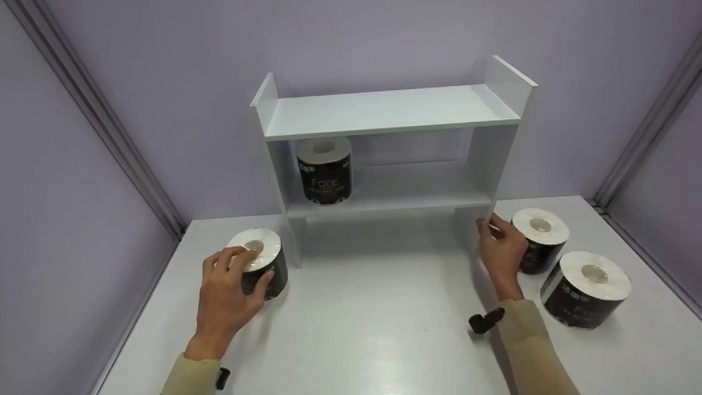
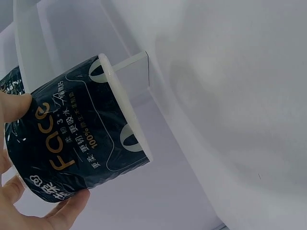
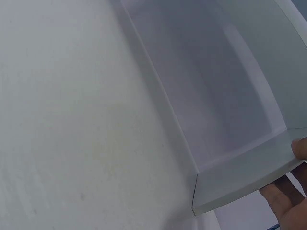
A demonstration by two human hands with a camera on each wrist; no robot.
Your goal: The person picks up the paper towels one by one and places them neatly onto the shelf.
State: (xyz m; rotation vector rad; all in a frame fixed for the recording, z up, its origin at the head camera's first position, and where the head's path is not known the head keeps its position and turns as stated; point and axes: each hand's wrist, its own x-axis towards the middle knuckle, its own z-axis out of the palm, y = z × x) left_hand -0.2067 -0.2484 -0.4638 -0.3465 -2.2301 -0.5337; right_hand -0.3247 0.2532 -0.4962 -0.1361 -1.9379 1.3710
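Observation:
My left hand (image 1: 227, 293) grips a wrapped toilet paper roll (image 1: 279, 274) left of the shelf, thumb on the near side and fingers over its top. Black wrapping with gold "Face" lettering shows on this roll (image 2: 76, 134) in the left wrist view. With thumb and fingers, my right hand (image 1: 502, 249) pinches the front edge of the right side panel of a white two-tier shelf (image 1: 392, 112), below its middle board. The right wrist view shows the thumb (image 3: 300, 148) on the panel's inner face. Another roll (image 1: 326, 173) stands upright at the left end of the middle board.
Two more wrapped rolls stand right of the shelf, one farther back (image 1: 540, 236) beside my right hand and one nearer (image 1: 587, 291). The white table (image 1: 373, 329) backs onto a pale wall (image 1: 378, 44). Metal-framed panels enclose both sides.

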